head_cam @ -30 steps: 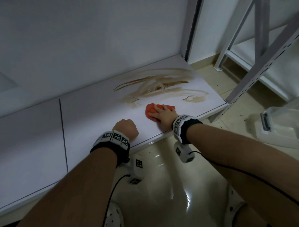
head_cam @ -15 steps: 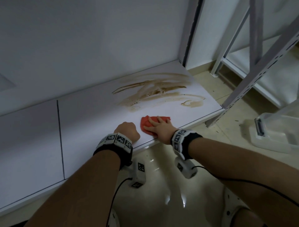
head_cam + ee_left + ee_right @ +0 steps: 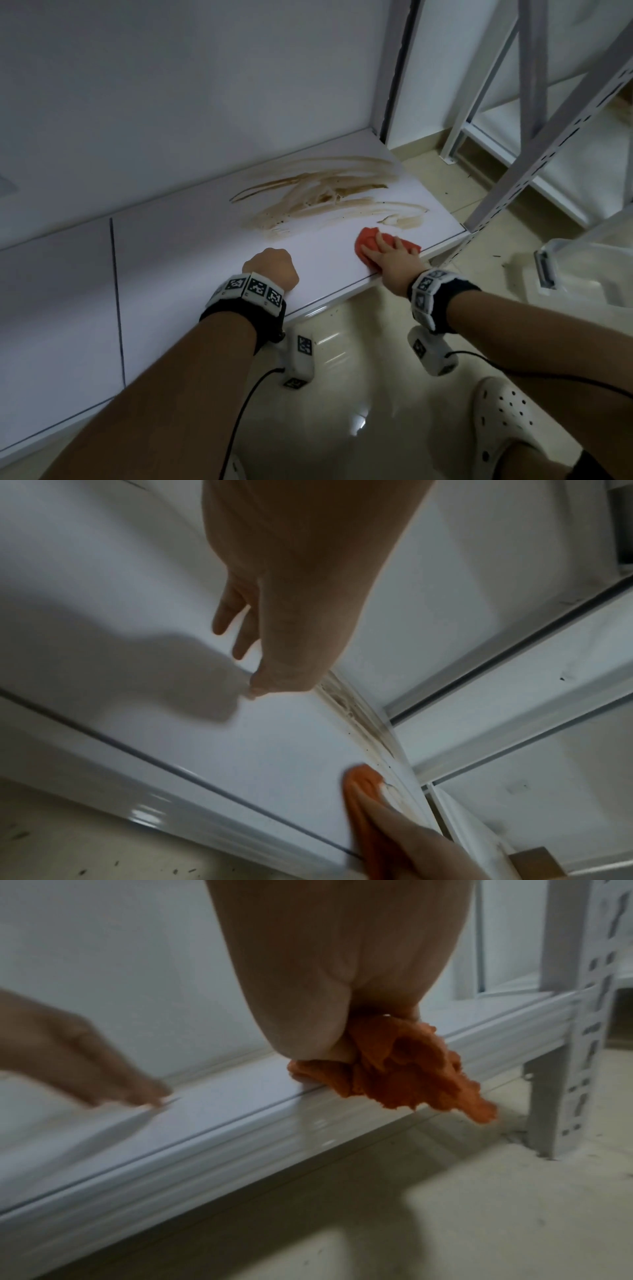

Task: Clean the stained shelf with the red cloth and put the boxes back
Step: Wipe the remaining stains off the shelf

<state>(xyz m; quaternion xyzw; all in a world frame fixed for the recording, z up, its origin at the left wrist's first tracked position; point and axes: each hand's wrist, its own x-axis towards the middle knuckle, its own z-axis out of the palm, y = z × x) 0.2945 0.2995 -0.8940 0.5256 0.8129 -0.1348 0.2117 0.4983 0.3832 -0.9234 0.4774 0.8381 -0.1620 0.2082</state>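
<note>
A brown smeared stain [image 3: 325,198] covers the right part of the white shelf [image 3: 171,274]. My right hand [image 3: 394,260] presses the red cloth [image 3: 364,240] flat on the shelf near its front edge, just below the stain's right-hand blot. In the right wrist view the cloth [image 3: 404,1069] is bunched under that hand [image 3: 325,988] and hangs a little over the shelf's lip. My left hand [image 3: 270,267] rests on the shelf to the left of the cloth, holding nothing. In the left wrist view its fingertips [image 3: 240,653] touch the board, with the stain [image 3: 356,710] and cloth [image 3: 363,780] beyond.
A perforated metal upright [image 3: 548,126] stands at the shelf's right front corner. A clear plastic box [image 3: 582,270] sits on the tiled floor to the right. A second shelf unit [image 3: 513,113] stands behind it. My white clog [image 3: 503,421] is on the floor below.
My right hand has slid the red cloth to the right along the shelf's front, away from the left hand. The left hand has stayed where it was.
</note>
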